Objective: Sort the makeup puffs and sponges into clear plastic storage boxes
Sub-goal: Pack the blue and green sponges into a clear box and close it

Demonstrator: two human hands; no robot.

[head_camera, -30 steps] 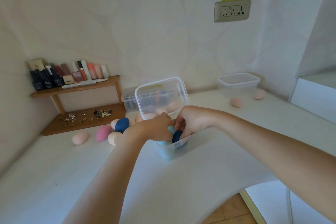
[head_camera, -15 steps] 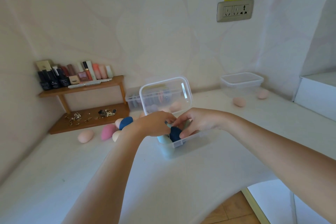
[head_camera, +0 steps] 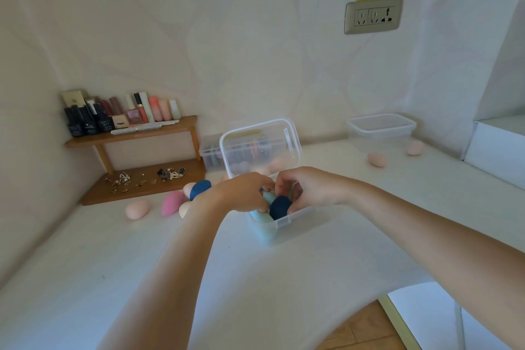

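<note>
Two bare forearms reach in from the near edge of a white counter (head_camera: pixel 284 278) and meet over a clear storage box (head_camera: pixel 295 217) standing about midway across it. The left hand (head_camera: pixel 244 193) has its grip curled round a pale teal sponge (head_camera: pixel 268 197) at the box's mouth. The right hand (head_camera: pixel 308 187) has its grip closed on a dark blue sponge (head_camera: pixel 279 206) sitting inside, thumb against its side. Another teal sponge (head_camera: pixel 262 221) lies against the box's front wall, and the hinged lid (head_camera: pixel 260 148) stands upright behind the hands. Left of the box, loose sponges lie on the counter: a peach one (head_camera: pixel 137 209), a pink one (head_camera: pixel 172 203), a cream one (head_camera: pixel 184 209) and a navy one (head_camera: pixel 200 187). Toward the back left corner stands a wooden shelf (head_camera: pixel 136 135) lined with cosmetics bottles (head_camera: pixel 119 115). Behind the lid sits a second clear box (head_camera: pixel 208 153), its contents unclear. Near the back right edge, two more peach sponges (head_camera: pixel 377 159) lie beside an empty clear box (head_camera: pixel 382 129). A wall socket (head_camera: pixel 373 15) is mounted above.
</note>
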